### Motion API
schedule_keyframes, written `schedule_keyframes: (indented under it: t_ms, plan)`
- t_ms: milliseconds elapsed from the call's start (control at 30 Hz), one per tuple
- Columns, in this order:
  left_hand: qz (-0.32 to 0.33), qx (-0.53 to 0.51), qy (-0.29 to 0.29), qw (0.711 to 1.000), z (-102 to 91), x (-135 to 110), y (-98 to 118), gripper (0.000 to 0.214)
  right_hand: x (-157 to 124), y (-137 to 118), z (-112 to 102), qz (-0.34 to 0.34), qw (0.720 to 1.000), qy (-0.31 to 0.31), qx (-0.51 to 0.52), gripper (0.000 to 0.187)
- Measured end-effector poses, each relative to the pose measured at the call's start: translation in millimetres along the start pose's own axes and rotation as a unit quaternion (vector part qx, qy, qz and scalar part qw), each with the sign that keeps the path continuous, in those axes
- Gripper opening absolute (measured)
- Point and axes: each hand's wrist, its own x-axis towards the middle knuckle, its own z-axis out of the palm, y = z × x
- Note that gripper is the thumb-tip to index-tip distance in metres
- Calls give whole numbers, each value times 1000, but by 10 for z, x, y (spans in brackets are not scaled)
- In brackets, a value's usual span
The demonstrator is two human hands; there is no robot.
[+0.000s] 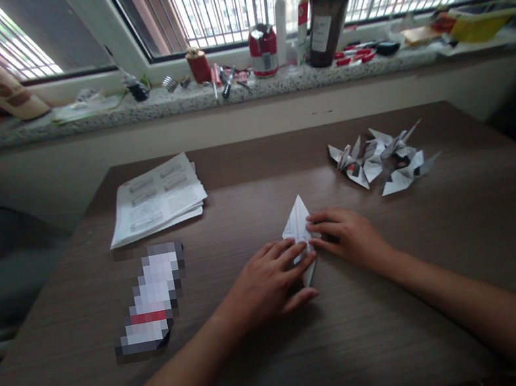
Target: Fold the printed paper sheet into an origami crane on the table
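A folded piece of printed white paper (298,219), shaped like a narrow kite, lies on the table with one point toward the window. My left hand (273,277) holds its lower left part, the fingers laid across it and the thumb near the bottom point. At the right edge, my right hand (345,234) grips the same paper with its fingertips. The fingers cover part of the paper's middle, so the folds there are hidden. Beyond my right hand sits a cluster of folded paper figures (374,159) with pointed ends.
On the brown table (239,196), a stack of printed sheets (159,197) lies at the back left. A pixelated phone-shaped item (154,298) is nearer. The stone windowsill (163,106) bears a red can (263,51), a dark cup (328,24), a clear bottle (288,11) and scissors (354,56).
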Motion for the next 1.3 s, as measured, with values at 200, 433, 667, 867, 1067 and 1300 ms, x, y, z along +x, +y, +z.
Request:
schedule_keyframes:
  t_ms: [200, 433, 667, 867, 1067, 1300]
  plan:
    - [6, -15, -3, 1000, -43, -6, 2, 56, 0, -4, 3, 11, 1000, -17, 7, 28]
    - [3, -28, 0, 1000, -58, -2, -60, 56, -9, -35, -63, 16, 999, -39, 17, 36]
    - [-15, -14, 2, 1000, 14, 34, -64, 65, -59, -49, -100, -17, 998, -56, -7, 46]
    - [-23, -9, 6, 1000, 24, 23, -58, 67, -99, 36, -173, -95, 989, -103, -39, 47]
    - [-28, 1, 4, 1000, 12, 28, -37, 66, -127, 83, -185, -110, 985, -119, -55, 51]
    - [-27, 1, 9, 1000, 22, 32, -38, 66, -130, 121, -198, -128, 981, -136, -48, 47]
